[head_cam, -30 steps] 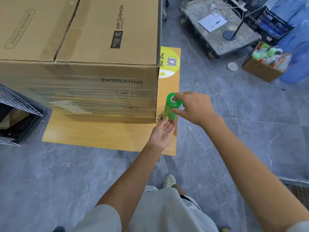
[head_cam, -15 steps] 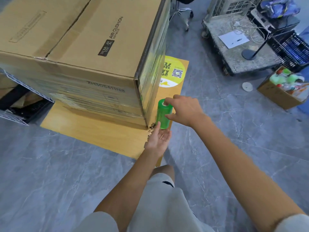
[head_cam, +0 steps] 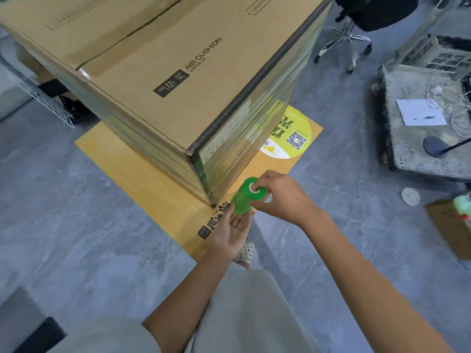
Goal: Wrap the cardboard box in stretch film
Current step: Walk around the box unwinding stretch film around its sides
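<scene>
Hands (head_cam: 283,200) on cylindrical green film roll (head_cam: 242,201), glossy, seemingly wrapped box (head_cam: 178,72)

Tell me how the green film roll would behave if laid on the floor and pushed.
The film roll is a smooth cylinder, so it would probably roll away on the flat floor. It seems light: the right hand holds its top end with the fingers only, while the left hand supports it on an open palm. Its glossy film may be slippery.
</scene>
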